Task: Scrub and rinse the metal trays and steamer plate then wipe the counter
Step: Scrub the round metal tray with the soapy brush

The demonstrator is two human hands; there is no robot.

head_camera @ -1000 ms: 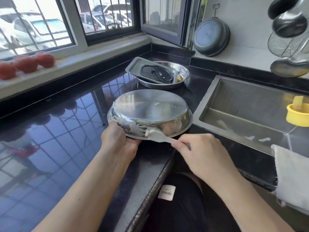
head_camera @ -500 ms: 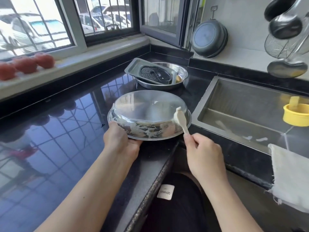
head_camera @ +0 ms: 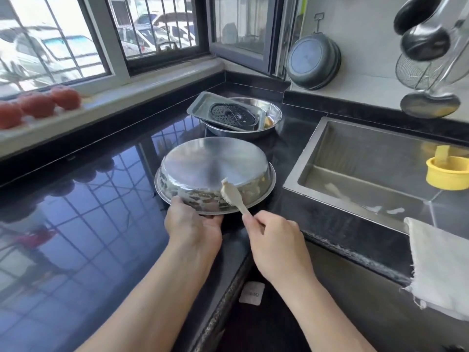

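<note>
Far to the left of the left hand's fingers, three red tomatoes (head_camera: 38, 106) sit in a row on the pale windowsill (head_camera: 142, 85), well apart from the work. The glossy black desk (head_camera: 76, 224) stretches from there to the sink and mirrors the window bars.

The left hand (head_camera: 193, 229) rests at the near rim of the round metal tray (head_camera: 214, 171), which lies upside down on the desk; its fingers curl over and under that rim, gripping it. Pale residue streaks the tray's side wall just beyond these fingers.

Well beyond the fingers of both hands, toward the corner of the desk, a second round metal tray (head_camera: 272, 115) stands upright and carries a rectangular tray (head_camera: 200, 102) tilted across it, with the dark perforated steamer plate (head_camera: 232, 115) lying in that one.

The right hand (head_camera: 276, 241) is just right of the left; its fingers are closed in a pinch round the handle of a small pale brush (head_camera: 232, 194), whose head touches the upturned tray's wall near the edge of the flat bottom, up and left of the fingers.

Right of the right hand's fingers lies the steel sink (head_camera: 355, 153), with a yellow cup (head_camera: 448, 171) at its far right side and a pale cloth (head_camera: 441, 265) draped over its near edge. Above it, a dark pan (head_camera: 313, 63) hangs on the wall, and ladles and a wire strainer (head_camera: 416, 72) hang further right.
</note>
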